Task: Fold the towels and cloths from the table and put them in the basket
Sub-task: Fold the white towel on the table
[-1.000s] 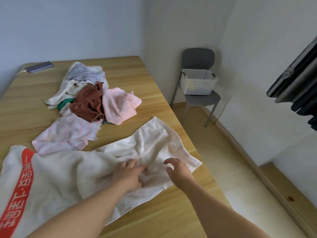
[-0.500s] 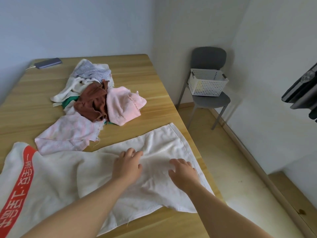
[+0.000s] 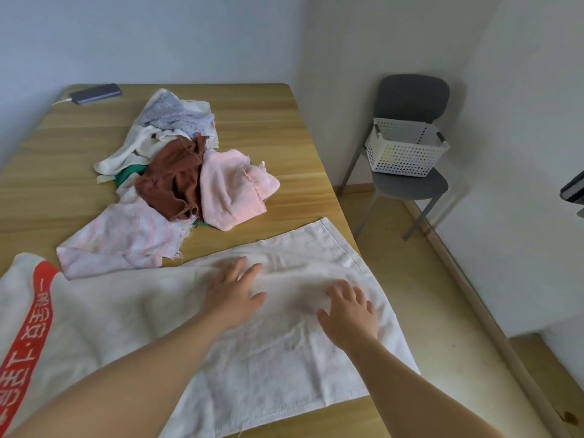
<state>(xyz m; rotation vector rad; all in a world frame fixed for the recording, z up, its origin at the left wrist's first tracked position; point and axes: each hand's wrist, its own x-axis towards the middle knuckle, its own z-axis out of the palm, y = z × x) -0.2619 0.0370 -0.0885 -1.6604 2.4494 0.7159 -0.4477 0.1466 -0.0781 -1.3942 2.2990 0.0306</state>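
**Position.** The white towel (image 3: 284,343) lies spread across the near edge of the table (image 3: 268,121), at 6 o'clock in the view. Its right end reaches the table's edge. The basket (image 3: 406,153) stands on a grey chair (image 3: 410,96) at 2 o'clock, well apart from the table.

**Hands.** The left hand (image 3: 232,294) and the right hand (image 3: 349,314) rest palm-down on the towel. The fingers (image 3: 240,267) of both are extended and spread. They press on the cloth and grip nothing.

**Handling.**
- The towel appears to be soft terry: light, limp and without stiffness. It will probably sag and crease wherever it is unsupported.
- It is unlikely to slip on the wooden surface and is not fragile.
- Recommended hold: pinch the two corners of the hemmed right end, at 3 o'clock of the right hand, and carry them toward 9 o'clock.

**Remaining items.** At 12 o'clock of the hands lies a heap: a pink towel (image 3: 230,188), a brown cloth (image 3: 172,181), a pale pink patterned cloth (image 3: 123,241) and a grey-lilac cloth (image 3: 177,116). They are all equally limp, by appearance.

**Not visible.**
- The towel's left end, with its red printed band (image 3: 34,311), is cut off by the frame, and the forearms cover part of the near hem.
- A green cloth (image 3: 129,175) shows only as a sliver under the heap, so the number of pieces there cannot be counted.
- The basket's interior is mostly hidden by its wall.
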